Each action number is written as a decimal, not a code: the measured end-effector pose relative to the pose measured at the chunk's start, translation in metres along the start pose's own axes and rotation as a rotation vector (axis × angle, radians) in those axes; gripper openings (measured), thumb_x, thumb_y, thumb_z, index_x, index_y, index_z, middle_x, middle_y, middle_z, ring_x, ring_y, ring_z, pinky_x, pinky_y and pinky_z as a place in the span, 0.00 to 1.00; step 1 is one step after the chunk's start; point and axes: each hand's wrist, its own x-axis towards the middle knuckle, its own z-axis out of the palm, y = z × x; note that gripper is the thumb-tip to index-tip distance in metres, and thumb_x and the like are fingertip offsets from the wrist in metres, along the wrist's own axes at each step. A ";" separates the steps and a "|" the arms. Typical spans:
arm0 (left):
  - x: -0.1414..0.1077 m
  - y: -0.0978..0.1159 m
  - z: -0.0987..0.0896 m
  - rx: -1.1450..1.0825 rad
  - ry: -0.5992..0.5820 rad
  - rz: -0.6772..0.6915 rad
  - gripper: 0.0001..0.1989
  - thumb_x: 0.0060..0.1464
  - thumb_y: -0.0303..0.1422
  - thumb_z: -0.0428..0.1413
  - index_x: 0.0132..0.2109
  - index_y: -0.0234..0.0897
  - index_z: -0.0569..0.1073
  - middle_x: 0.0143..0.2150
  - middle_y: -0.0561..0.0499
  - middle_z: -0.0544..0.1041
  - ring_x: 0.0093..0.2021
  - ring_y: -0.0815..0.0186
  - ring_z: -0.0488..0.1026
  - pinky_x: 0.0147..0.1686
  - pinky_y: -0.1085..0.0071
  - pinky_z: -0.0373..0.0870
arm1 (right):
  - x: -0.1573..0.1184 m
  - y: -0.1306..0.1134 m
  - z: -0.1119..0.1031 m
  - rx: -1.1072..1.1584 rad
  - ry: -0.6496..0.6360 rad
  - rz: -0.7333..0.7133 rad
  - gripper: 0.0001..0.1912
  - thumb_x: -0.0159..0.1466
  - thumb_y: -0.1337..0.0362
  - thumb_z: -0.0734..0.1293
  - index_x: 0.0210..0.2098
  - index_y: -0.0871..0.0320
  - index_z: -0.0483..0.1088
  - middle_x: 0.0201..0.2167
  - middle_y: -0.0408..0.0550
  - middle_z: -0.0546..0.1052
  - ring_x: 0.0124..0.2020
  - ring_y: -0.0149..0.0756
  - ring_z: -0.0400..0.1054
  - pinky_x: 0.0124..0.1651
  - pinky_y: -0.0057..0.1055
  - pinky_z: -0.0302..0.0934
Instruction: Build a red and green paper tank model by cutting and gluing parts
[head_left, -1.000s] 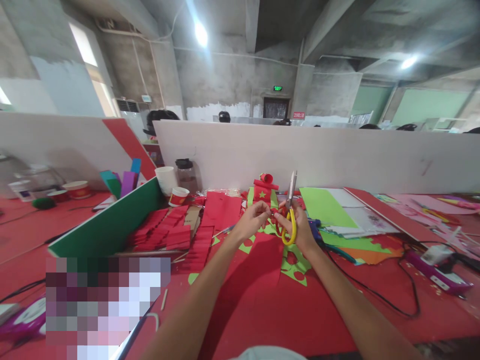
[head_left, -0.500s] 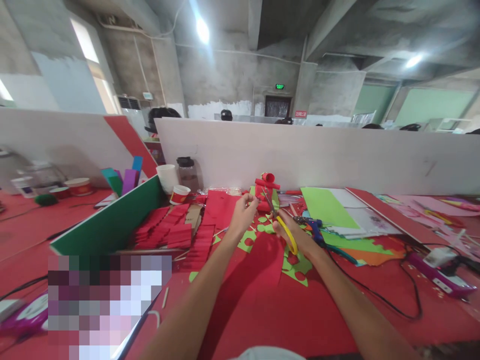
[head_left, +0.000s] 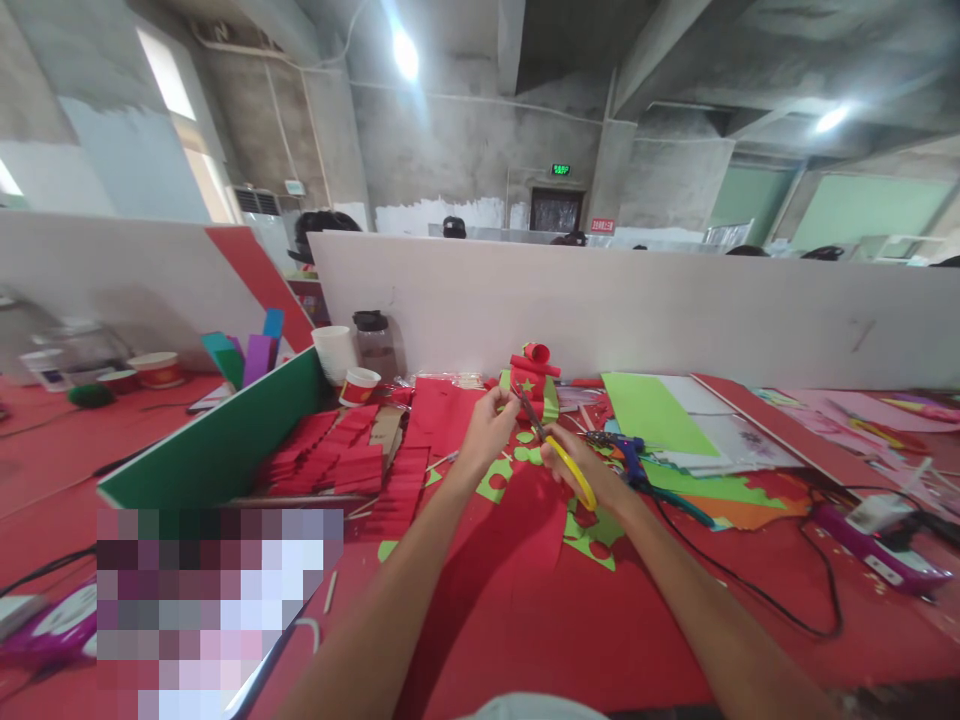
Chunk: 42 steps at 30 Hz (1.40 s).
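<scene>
Yellow-handled scissors [head_left: 571, 466] are in my right hand [head_left: 576, 462], with their blades pointing up and left toward my left fingertips. My left hand [head_left: 490, 424] is closed in a pinch at the blade tips; whatever it pinches is too small to name. Just behind the hands stands a red rolled-paper figure [head_left: 535, 372] with a green star on its front and green paper at its sides. Green paper scraps [head_left: 496, 482] with round holes lie below the hands, beside a red sheet [head_left: 525, 515].
Folded red paper strips [head_left: 360, 472] lie at left by a green board [head_left: 225, 440]. Paper cups [head_left: 360, 387] and a bottle [head_left: 375, 348] stand behind. A blue glue gun [head_left: 632, 458], green sheets [head_left: 660, 412] and a purple power strip [head_left: 881, 560] are at right.
The scissor blades have shifted slightly left and down toward my left fingertips, and the figure's green star now shows. My left hand is nearly still.
</scene>
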 end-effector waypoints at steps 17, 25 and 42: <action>0.000 0.002 -0.002 0.024 -0.035 -0.004 0.07 0.52 0.35 0.51 0.29 0.38 0.62 0.20 0.59 0.64 0.20 0.74 0.61 0.23 0.76 0.57 | 0.002 0.003 0.000 0.067 0.012 0.027 0.22 0.64 0.43 0.62 0.42 0.55 0.64 0.23 0.37 0.63 0.18 0.26 0.53 0.20 0.25 0.48; -0.002 0.005 -0.002 0.016 -0.047 -0.006 0.08 0.52 0.37 0.51 0.29 0.38 0.63 0.20 0.59 0.64 0.19 0.74 0.60 0.22 0.75 0.56 | -0.003 -0.009 -0.002 0.032 0.009 0.001 0.22 0.64 0.43 0.62 0.43 0.56 0.65 0.23 0.37 0.63 0.18 0.27 0.53 0.22 0.25 0.50; -0.003 0.006 -0.004 0.065 -0.062 0.015 0.07 0.51 0.34 0.50 0.28 0.38 0.63 0.20 0.58 0.65 0.21 0.72 0.63 0.23 0.75 0.58 | 0.001 0.002 -0.002 0.024 0.022 0.046 0.21 0.64 0.44 0.63 0.45 0.55 0.66 0.21 0.37 0.63 0.19 0.28 0.53 0.23 0.25 0.49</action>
